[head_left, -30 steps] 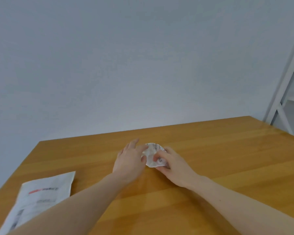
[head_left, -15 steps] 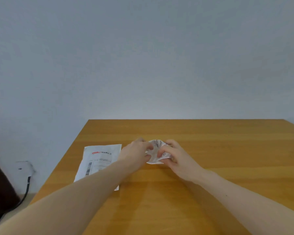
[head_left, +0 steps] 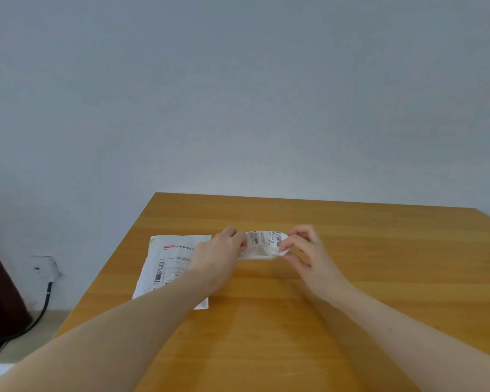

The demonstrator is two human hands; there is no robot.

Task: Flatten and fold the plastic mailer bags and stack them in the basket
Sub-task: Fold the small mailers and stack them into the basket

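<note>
Crosswise, crumpled mailer (head_left: 262, 246) between both hands.

Table (head_left: 379, 278) bare right of and behind both hands, open for passing. Left side blocked low by flat mailer (head_left: 170, 264), partly under left forearm (head_left: 153, 315). Crumpled mailer (head_left: 262, 246) spans between the hands.

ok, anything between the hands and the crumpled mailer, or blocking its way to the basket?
Nothing: left hand and right hand already pinch the crumpled mailer. No basket in view, so that path can't be judged.
</note>
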